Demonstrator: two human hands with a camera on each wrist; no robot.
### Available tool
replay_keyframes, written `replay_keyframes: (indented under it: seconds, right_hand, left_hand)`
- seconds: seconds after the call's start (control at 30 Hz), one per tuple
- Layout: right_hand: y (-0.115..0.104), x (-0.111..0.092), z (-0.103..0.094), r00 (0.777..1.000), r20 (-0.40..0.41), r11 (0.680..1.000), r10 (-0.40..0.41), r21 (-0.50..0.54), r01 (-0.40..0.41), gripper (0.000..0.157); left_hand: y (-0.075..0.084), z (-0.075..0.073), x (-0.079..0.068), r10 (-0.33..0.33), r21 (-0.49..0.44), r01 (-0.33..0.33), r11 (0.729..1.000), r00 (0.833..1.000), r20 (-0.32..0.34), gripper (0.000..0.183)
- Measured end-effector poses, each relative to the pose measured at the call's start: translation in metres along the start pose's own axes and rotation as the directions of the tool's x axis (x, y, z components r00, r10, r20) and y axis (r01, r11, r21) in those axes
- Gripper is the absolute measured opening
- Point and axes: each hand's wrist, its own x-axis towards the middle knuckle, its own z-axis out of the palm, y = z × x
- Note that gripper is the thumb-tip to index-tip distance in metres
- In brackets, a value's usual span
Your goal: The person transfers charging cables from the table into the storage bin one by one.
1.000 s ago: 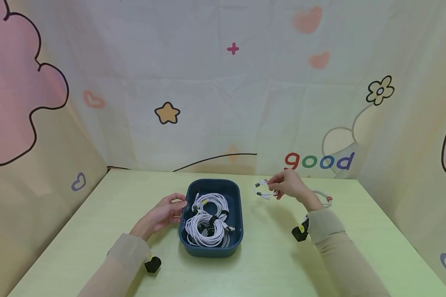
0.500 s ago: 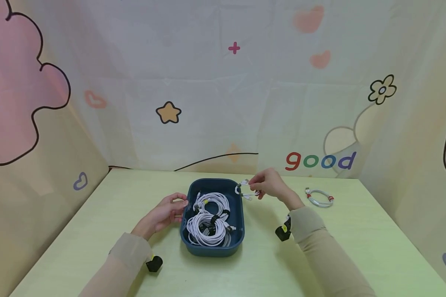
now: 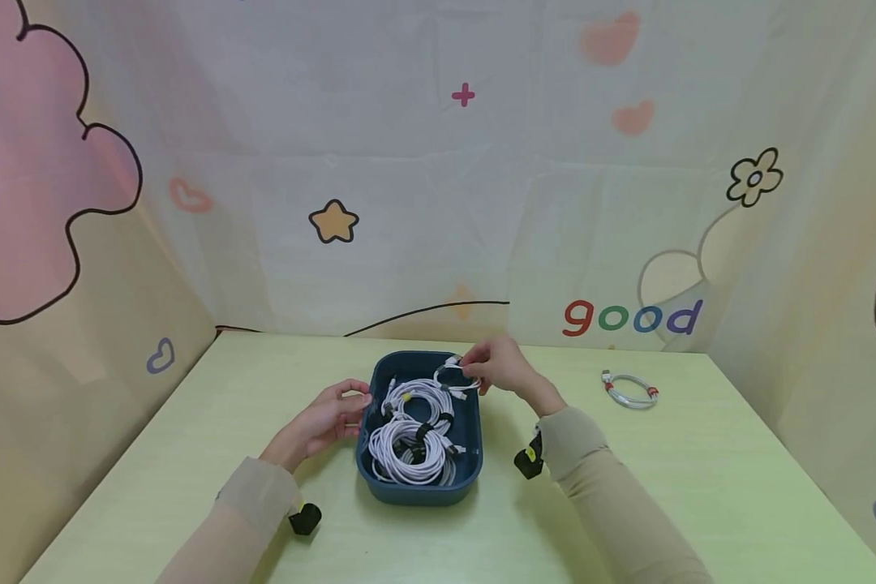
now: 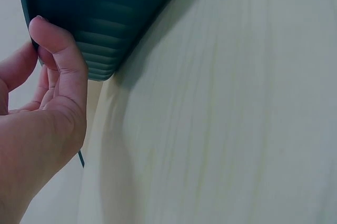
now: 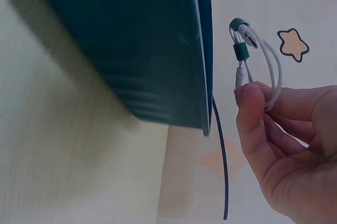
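Held over the back right corner of a dark blue bin (image 3: 419, 493) is a small coiled white cable (image 3: 447, 375), bound with dark green ties. My right hand (image 3: 502, 365) pinches the coil between thumb and fingers; in the right wrist view the cable (image 5: 274, 69) shows above the bin's rim. My left hand (image 3: 326, 418) grips the bin's left rim, and in the left wrist view a finger lies on the ribbed outer wall of the bin (image 4: 105, 29). Inside the bin lie larger coils of white cable (image 3: 407, 464) with black ties and a yellow tag.
Another light-coloured cable coil (image 3: 631, 403) with red ties lies on the pale table (image 3: 701, 487) at the right. A printed cloth backdrop (image 3: 401, 259) closes off the back and sides. Each wrist carries a small black camera (image 3: 305, 519).
My right hand has carried the small cable leftward, from the table's right side to over the bin. The left hand keeps its place at the left rim.
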Motion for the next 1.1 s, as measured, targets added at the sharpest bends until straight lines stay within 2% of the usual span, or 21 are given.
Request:
replay_keyframes:
  seconds: [0.1,0.2,0.3,0.43,0.53,0.63,0.93,1.1]
  right_hand:
    - [-0.003,0.002,0.008,0.999,0.012,0.998,-0.046,-0.032,0.046,0.019]
    - [-0.003,0.003,0.013,0.995,-0.005,0.988,-0.100,-0.116,0.099,0.021]
    - [0.000,0.002,0.012,0.985,-0.104,0.978,-0.138,-0.172,0.119,0.021]
    - [0.014,-0.003,-0.002,0.950,-0.273,0.980,-0.150,-0.169,0.106,0.019]
    - [0.033,-0.010,-0.020,0.934,-0.332,0.979,-0.130,-0.190,0.069,0.019]
    - [0.055,-0.021,-0.041,0.929,-0.357,0.974,-0.096,-0.225,0.014,0.019]
    - [0.113,-0.057,-0.102,0.894,-0.448,0.933,-0.003,-0.322,-0.158,0.023]
    - [0.141,-0.073,-0.123,0.871,-0.484,0.904,0.081,-0.333,-0.269,0.027]
  left_hand:
    - [0.000,0.000,0.001,-0.001,0.003,0.001,1.000,1.000,-0.004,0.022]
    - [0.000,0.000,0.001,-0.001,0.003,0.002,1.000,1.000,-0.007,0.024]
    - [0.000,0.001,0.001,-0.003,0.000,0.003,1.000,1.000,-0.010,0.025]
    - [0.000,0.001,0.001,0.000,-0.008,0.000,1.000,1.000,-0.006,0.025]
    - [0.001,0.001,0.000,0.005,-0.011,-0.005,1.000,1.000,-0.003,0.024]
    - [0.000,0.001,0.000,0.008,-0.011,-0.008,1.000,1.000,-0.003,0.024]
    - [0.001,0.000,0.000,0.010,-0.004,-0.010,1.000,1.000,-0.018,0.022]
    - [-0.001,0.000,0.001,0.009,-0.011,-0.010,1.000,1.000,-0.007,0.023]
